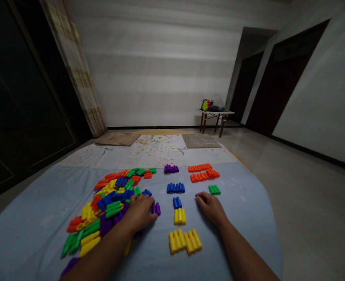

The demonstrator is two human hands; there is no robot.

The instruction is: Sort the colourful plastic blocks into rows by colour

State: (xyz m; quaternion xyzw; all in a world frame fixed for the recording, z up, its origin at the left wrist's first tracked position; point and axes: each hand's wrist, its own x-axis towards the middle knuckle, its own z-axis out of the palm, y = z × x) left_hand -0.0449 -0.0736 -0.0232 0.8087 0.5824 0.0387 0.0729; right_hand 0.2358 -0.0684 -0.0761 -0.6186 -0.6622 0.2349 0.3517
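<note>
At the right edge of a mixed pile of coloured plastic tubes [114, 208], my left hand [141, 208] is curled palm down. A few purple tubes [156, 208] show between its thumb and forefinger; its fingertips are partly hidden. My right hand [209, 205] rests on the cloth with its fingers bent together and nothing visible in them. Just beyond it lies a green group [214, 189]. Between the hands are a blue row [176, 188], a small blue group [177, 202] and a yellow group [179, 216]. Nearer me lie joined yellow tubes [185, 240].
A purple group [171, 168] and two orange rows [200, 168] lie farther back. The round table wears a pale blue, flowered cloth [242, 218]. Two flat mats [201, 141] rest at its far edge. A small side table [214, 112] with bags stands by the wall.
</note>
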